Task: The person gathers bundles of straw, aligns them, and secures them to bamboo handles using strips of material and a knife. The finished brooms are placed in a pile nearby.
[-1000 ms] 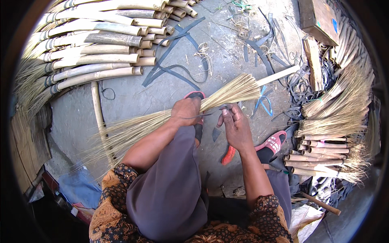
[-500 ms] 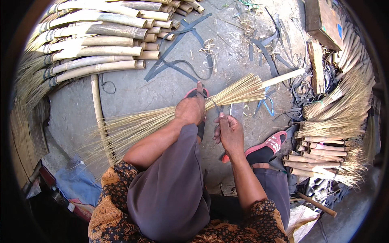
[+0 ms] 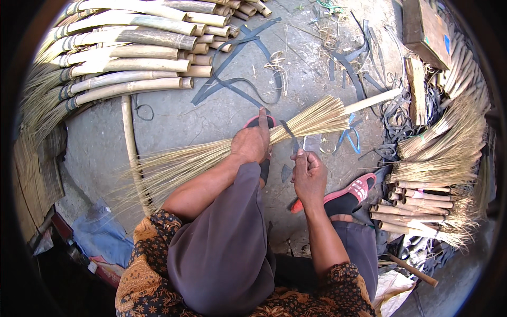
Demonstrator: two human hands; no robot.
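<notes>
My left hand (image 3: 251, 141) is closed around a bundle of straw-coloured broom bristles (image 3: 303, 121), with one finger pointing away from me along its far side. The loose bristle ends fan out to the left, and a pale stick (image 3: 374, 100) comes out of the bundle's right end. A dark rubber strip (image 3: 290, 133) runs from the bundle to my right hand (image 3: 309, 171), which pinches it between thumb and fingers just nearer to me than the bundle. Under the bundle, one foot in a red sandal (image 3: 260, 122) is partly hidden by my left hand.
Many finished-looking brooms with thick bamboo handles (image 3: 132, 67) are piled at the far left. More bristle bundles (image 3: 422, 169) and short bamboo pieces (image 3: 412, 203) lie at the right. Dark strips (image 3: 232, 84) litter the concrete. A wooden box (image 3: 426, 34) stands far right; a pole (image 3: 130, 142) lies at left.
My right hand has moved a little right and nearer to me, and more of the strip shows drawn out from the bundle. My left hand keeps its hold.
</notes>
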